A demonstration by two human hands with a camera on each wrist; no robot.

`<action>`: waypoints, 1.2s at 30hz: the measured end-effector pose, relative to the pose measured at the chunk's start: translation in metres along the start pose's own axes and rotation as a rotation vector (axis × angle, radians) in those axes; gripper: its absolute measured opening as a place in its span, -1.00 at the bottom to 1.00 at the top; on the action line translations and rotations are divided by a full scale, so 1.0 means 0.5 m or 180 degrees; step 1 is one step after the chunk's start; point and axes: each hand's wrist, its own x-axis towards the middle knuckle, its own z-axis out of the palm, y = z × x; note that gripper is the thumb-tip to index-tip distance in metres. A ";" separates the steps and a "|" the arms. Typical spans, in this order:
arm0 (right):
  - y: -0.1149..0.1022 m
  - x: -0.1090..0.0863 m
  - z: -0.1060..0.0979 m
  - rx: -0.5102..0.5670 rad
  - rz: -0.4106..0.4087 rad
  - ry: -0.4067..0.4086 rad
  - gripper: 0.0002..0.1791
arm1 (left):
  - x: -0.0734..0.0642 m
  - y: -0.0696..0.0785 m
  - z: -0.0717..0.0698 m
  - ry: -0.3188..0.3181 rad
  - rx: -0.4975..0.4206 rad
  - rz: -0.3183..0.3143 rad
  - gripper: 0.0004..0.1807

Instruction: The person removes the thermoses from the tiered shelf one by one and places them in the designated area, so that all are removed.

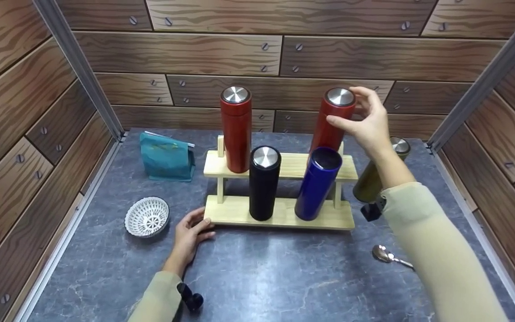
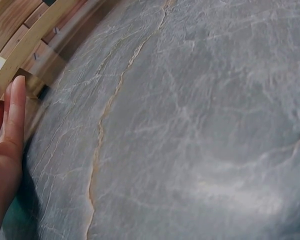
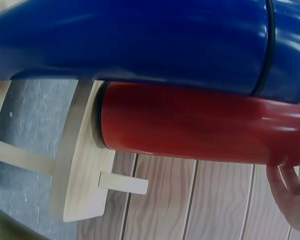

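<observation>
A two-tier wooden rack stands on the table. My right hand grips a red thermos flask near its silver lid, thumb in front and fingers behind. In the right wrist view, that red flask's base is on the upper shelf. My left hand holds the lower shelf's left front corner between thumb and fingers. Another red flask stands on the upper shelf's left side. Below stand a black flask and, tilted in the head view, a blue flask.
An olive-green flask stands right of the rack, partly hidden by my right arm. A spoon lies near the right sleeve. At left are a teal bag and a white openwork bowl. Wood-patterned walls enclose the table.
</observation>
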 end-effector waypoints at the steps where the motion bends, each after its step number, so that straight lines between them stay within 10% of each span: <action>1: 0.007 0.002 -0.004 -0.0002 -0.0005 0.0025 -0.23 | 0.001 0.001 0.000 -0.0004 0.0009 0.0005 -0.46; 22: -0.038 -0.063 -0.060 0.0024 -0.0164 0.0291 -0.30 | 0.001 0.000 0.000 0.0020 0.0007 0.0013 -0.48; 36: 0.011 -0.066 -0.137 0.0373 -0.0155 0.0561 -0.26 | 0.001 -0.001 0.000 -0.0017 0.0003 0.0021 -0.45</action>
